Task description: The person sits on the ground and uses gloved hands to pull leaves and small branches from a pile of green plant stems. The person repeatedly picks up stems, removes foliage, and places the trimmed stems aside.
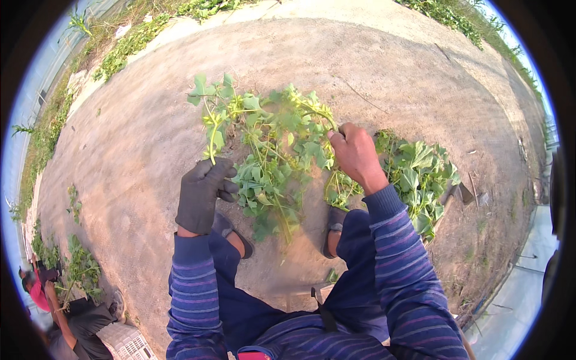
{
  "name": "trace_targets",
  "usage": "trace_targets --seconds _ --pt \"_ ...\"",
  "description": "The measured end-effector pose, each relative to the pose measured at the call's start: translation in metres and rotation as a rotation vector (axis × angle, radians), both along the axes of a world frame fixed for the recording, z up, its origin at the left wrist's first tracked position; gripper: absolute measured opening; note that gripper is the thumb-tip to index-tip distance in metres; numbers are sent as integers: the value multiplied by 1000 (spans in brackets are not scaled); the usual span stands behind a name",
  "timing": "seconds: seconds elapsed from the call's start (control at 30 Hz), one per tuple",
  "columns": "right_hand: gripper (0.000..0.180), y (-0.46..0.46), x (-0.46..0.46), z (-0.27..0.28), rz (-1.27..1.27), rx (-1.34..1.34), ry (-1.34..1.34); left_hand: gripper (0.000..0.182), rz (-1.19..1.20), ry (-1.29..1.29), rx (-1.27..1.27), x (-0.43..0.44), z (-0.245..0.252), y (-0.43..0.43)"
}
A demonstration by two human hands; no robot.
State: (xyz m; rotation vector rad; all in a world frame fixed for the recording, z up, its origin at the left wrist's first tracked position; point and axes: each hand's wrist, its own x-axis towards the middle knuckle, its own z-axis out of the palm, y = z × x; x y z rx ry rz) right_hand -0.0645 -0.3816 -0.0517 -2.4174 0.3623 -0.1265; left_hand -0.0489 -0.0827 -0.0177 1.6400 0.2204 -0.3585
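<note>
My left hand (204, 193), in a dark glove, is closed around a pale green stem (212, 139) with lobed leaves at its upper end. The bare right hand (357, 153) pinches a thicker curved vine (320, 110) set with small yellow-green buds or fruits. Between the hands spreads a tangle of leafy vines (270, 180) above the bare ground and between my feet; how far it hangs or rests on the soil is hard to tell. Whether the two held stems belong to one plant is hidden among the leaves.
A pile of cut leafy vines (416, 171) lies to my right, beside a tool with a metal blade (465, 193) and wooden handle. At lower left another person (58, 306) sits near a plastic crate (128, 342), holding vines (81, 270). Weeds (135, 40) line the ground's far edge.
</note>
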Motion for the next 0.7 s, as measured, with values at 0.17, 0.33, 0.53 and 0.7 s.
trace_targets --seconds 0.17,0.33,0.53,0.7 --pt "30 21 -12 -28 471 -186 189 40 11 -5 -90 0 -4 -3" --pt "25 41 -21 -24 604 -72 309 51 8 7 -182 -1 -3 -5" --pt "25 44 -12 8 319 362 1 51 -128 -56 -154 -12 -1 -16" --pt "28 50 -9 15 263 437 -66 54 -169 -20 -243 -14 -2 -22"
